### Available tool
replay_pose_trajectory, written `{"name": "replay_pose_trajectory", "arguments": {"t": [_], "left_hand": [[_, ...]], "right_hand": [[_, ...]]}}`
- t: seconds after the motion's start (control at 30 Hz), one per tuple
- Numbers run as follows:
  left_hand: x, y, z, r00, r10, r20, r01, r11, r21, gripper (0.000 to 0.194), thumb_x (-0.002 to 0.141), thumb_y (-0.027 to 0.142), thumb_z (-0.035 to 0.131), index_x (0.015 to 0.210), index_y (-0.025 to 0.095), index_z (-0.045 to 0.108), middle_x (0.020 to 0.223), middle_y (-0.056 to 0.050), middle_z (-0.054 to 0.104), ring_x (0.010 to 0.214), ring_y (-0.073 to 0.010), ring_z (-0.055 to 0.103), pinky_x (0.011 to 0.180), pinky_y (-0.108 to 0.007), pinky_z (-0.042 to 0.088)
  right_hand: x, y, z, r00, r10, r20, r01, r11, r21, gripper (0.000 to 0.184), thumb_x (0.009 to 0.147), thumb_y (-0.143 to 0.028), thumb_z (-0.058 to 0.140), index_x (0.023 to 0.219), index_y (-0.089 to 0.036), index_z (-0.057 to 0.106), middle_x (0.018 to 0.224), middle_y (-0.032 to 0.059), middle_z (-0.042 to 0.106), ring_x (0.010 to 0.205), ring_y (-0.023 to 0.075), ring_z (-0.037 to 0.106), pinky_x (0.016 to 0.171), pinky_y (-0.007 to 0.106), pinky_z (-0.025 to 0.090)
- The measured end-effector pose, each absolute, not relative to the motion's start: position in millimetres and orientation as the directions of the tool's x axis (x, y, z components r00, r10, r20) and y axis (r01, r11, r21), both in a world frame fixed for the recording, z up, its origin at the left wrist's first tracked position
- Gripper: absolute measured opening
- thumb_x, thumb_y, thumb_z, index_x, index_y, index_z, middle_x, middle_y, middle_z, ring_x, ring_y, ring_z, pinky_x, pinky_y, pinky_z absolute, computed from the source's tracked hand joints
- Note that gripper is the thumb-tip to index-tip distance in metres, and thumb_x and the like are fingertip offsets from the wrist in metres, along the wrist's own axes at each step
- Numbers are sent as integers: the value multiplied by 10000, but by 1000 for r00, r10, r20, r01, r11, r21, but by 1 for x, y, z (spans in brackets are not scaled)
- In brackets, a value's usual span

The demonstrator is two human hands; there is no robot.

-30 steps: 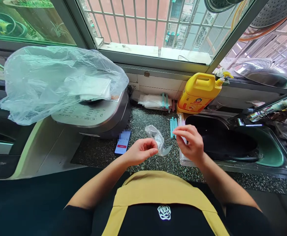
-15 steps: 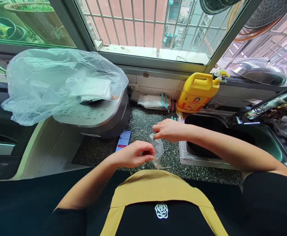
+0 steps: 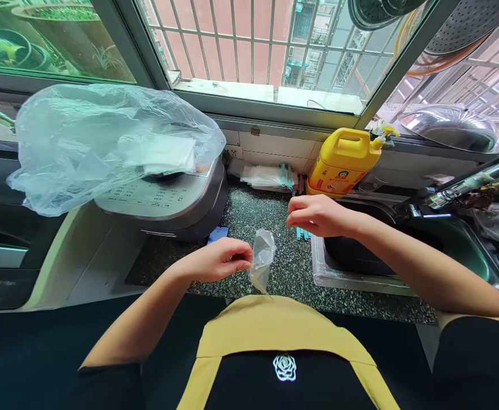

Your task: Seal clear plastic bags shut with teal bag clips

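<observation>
My left hand (image 3: 223, 259) pinches the edge of a small clear plastic bag (image 3: 263, 256) between thumb and fingers. The bag hangs upright over the speckled counter, close to the apron. My right hand (image 3: 320, 216) is apart from the bag, by the sink's left corner. Its fingers are loosely bent and apart, and nothing shows between them. Teal clips (image 3: 302, 233) lie on the counter just below that hand, partly covered by it.
A rice cooker (image 3: 159, 196) carries a large clear plastic bag (image 3: 74, 145). A phone (image 3: 218, 234) lies partly behind my left hand. At the back are a yellow jug (image 3: 341, 162) and plastic packets (image 3: 264, 176). The sink (image 3: 320, 267) is on the right.
My right hand has let go of the small bag and moved right, over to the teal clips. My left hand has shifted slightly left and up with the bag, covering more of the phone.
</observation>
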State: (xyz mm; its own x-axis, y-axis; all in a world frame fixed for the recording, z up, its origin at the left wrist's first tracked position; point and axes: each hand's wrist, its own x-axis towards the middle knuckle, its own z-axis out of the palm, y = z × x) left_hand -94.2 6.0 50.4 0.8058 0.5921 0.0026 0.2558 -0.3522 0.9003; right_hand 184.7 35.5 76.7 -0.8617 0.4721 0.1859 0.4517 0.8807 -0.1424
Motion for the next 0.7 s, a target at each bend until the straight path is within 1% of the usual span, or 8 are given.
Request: {"name": "replay_pose_trajectory", "arguments": {"t": [0.07,0.2,0.27,0.37,0.43,0.6,0.67,0.7], "left_hand": [[-91,7,57,829,560,-1,250,-369,895,104,766,193,613,684,176,676,618,-21,607,563,-122,502,546,-188,384],[-83,8,70,861,508,-39,248,-351,903,97,741,151,628,658,181,668,610,-20,603,551,-116,498,546,-187,371],[-81,8,75,870,492,-36,237,-354,904,97,734,146,630,655,186,671,603,-19,598,546,-120,499,537,-191,371],[-84,7,79,879,477,-1,216,-398,891,98,735,145,622,664,188,674,611,-21,605,555,-131,516,539,-198,384],[-89,7,78,881,473,0,228,-424,877,98,746,147,613,674,185,667,624,-23,608,565,-129,517,552,-197,386],[-104,8,72,855,513,-79,355,-467,810,137,807,183,546,691,168,617,651,-16,583,597,-117,484,576,-195,368],[-106,8,71,857,502,-115,399,-506,765,144,823,176,511,707,159,595,669,-12,577,616,-114,481,588,-197,371],[-106,9,71,866,484,-127,407,-532,742,147,829,173,495,716,156,587,676,-11,576,621,-111,481,593,-197,374]], "right_hand": [[175,32,72,-902,404,154,403,914,-41,210,922,-183,427,900,-222,633,775,12,547,684,107,460,566,236,290],[153,34,59,-966,256,39,258,940,225,191,907,-155,461,997,-217,618,757,16,538,651,121,423,535,264,223],[147,38,55,-981,193,-4,184,940,288,185,905,-168,479,1034,-215,603,767,18,540,658,126,426,534,269,219],[144,44,52,-993,109,-44,91,951,296,138,905,-181,485,953,-208,612,780,19,540,675,128,434,544,272,240],[147,45,52,-994,103,-22,93,955,281,151,911,-181,471,864,-199,613,776,19,536,676,124,432,556,272,261],[168,41,61,-931,297,213,334,927,170,243,921,-144,400,822,-206,613,786,15,536,686,105,436,576,246,295],[173,38,63,-915,322,244,365,918,154,254,926,-146,384,828,-211,609,796,13,538,688,98,440,580,241,297],[172,36,62,-924,303,235,345,923,170,251,930,-150,379,853,-216,609,792,10,538,678,98,437,576,245,292]]}}
